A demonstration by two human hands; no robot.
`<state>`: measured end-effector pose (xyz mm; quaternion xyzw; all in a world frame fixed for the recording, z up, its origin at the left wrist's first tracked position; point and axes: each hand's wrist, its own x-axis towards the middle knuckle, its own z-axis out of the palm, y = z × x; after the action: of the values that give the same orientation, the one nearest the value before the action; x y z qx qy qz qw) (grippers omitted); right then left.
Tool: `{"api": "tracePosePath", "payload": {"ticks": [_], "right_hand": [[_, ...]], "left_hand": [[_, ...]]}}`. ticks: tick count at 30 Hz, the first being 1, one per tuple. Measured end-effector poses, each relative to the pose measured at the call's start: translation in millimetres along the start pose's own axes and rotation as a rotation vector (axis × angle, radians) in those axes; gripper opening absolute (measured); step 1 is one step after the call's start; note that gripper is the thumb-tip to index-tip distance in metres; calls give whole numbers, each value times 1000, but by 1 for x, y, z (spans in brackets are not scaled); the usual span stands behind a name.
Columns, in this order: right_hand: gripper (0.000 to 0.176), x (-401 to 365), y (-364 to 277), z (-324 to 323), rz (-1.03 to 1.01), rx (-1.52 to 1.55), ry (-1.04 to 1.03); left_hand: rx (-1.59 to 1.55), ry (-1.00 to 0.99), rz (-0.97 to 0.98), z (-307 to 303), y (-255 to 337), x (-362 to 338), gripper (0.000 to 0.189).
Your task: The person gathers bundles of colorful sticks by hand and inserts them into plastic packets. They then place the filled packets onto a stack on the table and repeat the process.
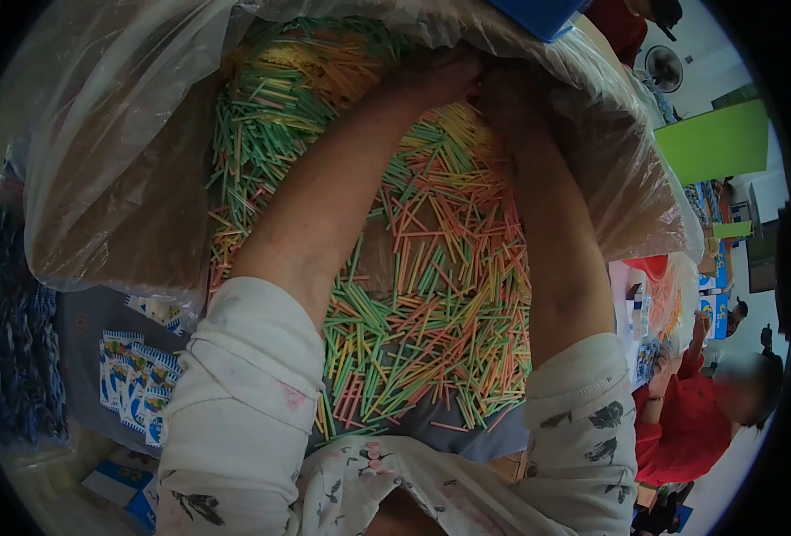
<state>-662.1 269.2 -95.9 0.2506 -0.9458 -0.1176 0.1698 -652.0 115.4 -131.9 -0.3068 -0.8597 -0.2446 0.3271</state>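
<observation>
Thin sticks [413, 313] in green, yellow, pink and orange lie heaped and scattered on the work surface before me, the far ones between walls lined with clear plastic sheeting [127, 152]. Both my arms stretch forward over them. At the far side, my left hand [449, 79] and my right hand [507, 94] are close together, low over the sticks. Shadow and the angle hide the fingers of both hands, so I cannot make out whether they hold any sticks. A bare brown patch [377, 255] shows among the sticks between my forearms.
Small printed packets [136, 375] lie to the left on grey cloth [83, 330]. Beyond them is a clear bag of dark blue wrappers [20, 313]. A blue bin edge [538, 16] juts in at the far side. A person in red [690, 429] works at the right.
</observation>
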Motion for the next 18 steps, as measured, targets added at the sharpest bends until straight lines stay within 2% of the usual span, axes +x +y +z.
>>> {"api": "tracePosePath", "payload": {"ticks": [3,5,7,9,10,12,14,15,18], "right_hand": [[58,2,4,3,-38,34,75],[52,3,4,6,-37,106,42],[50,-11,-12,-30,2,107,-31],[48,-16,-14,-36,39,104,-101],[38,-19,-10,-25,-33,82,59],[30,-23,-3,-13,-103,58,223],[33,-43,-14,-28,-235,-19,410],[33,-49,-19,-33,-239,-14,414],[38,-68,-28,-48,-43,192,369]], "left_hand": [[84,85,12,-3,3,-2,29],[78,92,19,-6,6,-3,29],[70,96,27,-11,11,-4,29],[35,-121,-69,-23,18,-4,30],[37,-116,-70,-34,23,-4,30],[-210,-326,-206,-52,33,-2,33],[-126,-258,-172,-30,17,-4,34],[-44,-194,-140,-21,8,-6,36],[-8,-252,-86,-19,2,-3,37]]}}
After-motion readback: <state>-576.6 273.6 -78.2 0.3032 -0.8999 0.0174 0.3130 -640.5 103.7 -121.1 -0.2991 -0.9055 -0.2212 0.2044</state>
